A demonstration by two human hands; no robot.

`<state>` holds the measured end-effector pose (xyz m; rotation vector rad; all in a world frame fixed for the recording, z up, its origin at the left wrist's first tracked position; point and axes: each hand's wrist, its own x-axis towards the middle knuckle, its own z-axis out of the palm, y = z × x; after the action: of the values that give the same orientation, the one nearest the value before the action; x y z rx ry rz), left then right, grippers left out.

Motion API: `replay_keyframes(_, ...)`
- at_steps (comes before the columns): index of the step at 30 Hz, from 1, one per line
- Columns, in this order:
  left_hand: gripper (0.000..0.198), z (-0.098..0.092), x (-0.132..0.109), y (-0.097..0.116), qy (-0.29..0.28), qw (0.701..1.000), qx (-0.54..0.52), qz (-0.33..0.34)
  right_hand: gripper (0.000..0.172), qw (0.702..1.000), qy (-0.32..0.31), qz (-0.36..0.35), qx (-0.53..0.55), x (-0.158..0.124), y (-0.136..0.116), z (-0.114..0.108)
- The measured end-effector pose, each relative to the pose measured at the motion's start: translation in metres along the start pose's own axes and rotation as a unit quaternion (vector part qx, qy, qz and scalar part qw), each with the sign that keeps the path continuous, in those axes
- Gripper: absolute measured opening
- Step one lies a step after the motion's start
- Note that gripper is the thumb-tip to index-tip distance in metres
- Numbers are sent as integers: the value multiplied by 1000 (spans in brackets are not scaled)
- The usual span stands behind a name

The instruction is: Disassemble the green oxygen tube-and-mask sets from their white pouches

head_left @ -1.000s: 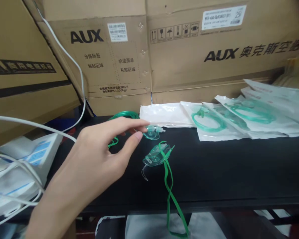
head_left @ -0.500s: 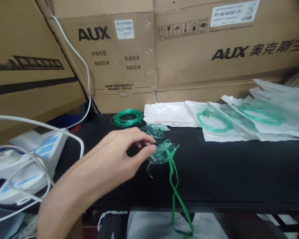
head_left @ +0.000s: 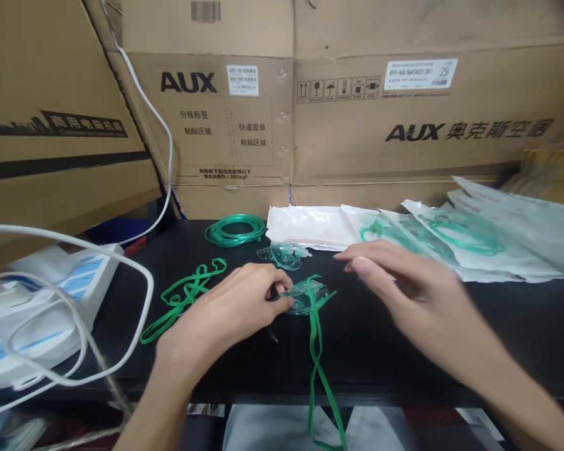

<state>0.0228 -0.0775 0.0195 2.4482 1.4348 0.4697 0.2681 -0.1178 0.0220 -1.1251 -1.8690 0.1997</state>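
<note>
A clear green oxygen mask (head_left: 305,299) lies on the black table in front of me. My left hand (head_left: 237,300) pinches its left edge between thumb and fingers. The mask's green elastic strap (head_left: 316,369) trails down over the table's front edge. My right hand (head_left: 404,285) hovers to the right of the mask, slightly blurred, its fingers stretched out with nothing visible in them. Just beyond the held mask sits a second clear mask piece with a pale connector (head_left: 286,254). More green strap (head_left: 188,294) lies bunched left of my left hand.
Coiled green tubing (head_left: 235,230) lies at the back. White packets (head_left: 310,227) line the back right, several showing green tubing. A white power strip (head_left: 70,300) and a looping white cable (head_left: 143,269) occupy the left. Cardboard boxes (head_left: 348,156) wall the rear.
My right hand has come into view from the right. My left hand has moved slightly down, its fingers now closed on the mask's edge. The bunched strap on the left has become visible.
</note>
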Motion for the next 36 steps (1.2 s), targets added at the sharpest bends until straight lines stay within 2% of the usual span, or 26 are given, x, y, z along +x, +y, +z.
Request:
replay_keyframes(4, 24, 15, 13, 16, 92, 989, -31, 108, 36, 987, -86, 116, 68, -1, 19, 13)
replay_keyframes(7, 23, 24, 19, 30, 156, 968, -80, 180, 38, 956, -175, 173, 157, -4, 24, 12)
replay_keyframes(9, 23, 27, 21, 38, 189, 955, -115, 197, 37, 934, -196, 194, 226, -6, 24, 7)
replay_keyframes(13, 15, 26, 17, 49, 258, 935, -193, 150, 38, 927, -121, 245, 256, -7, 24, -3)
replay_keyframes(14, 13, 24, 16, 50, 248, 938, -197, 141, 38, 929, -97, 256, 249, -7, 24, -4)
replay_keyframes(18, 17, 25, 13, 52, 130, 965, -166, 158, 41, 928, -47, 265, 258, -7, 24, -5)
replay_keyframes(21, 16, 29, 13, 55, 114, 962, -156, 192, 47, 933, -50, 270, 233, -7, 21, -6)
replay_keyframes(26, 17, 20, 10, 50, 156, 962, -112, 195, 34, 955, -83, 220, 181, -4, 24, -27)
replay_keyframes(29, 18, 3, 8, 35, 204, 963, -94, 150, 36, 956, -3, 240, 171, -1, 36, -51)
replay_keyframes(32, 17, -8, 9, 24, 276, 948, -128, 91, 42, 949, 90, 270, 135, -2, 47, -69)
replay_keyframes(34, 17, -6, 9, 26, 300, 932, -187, 81, 44, 956, 105, 259, 94, -4, 46, -72)
replay_keyframes(36, 15, 3, 9, 38, 297, 919, -238, 100, 43, 969, 87, 224, 61, -7, 36, -65)
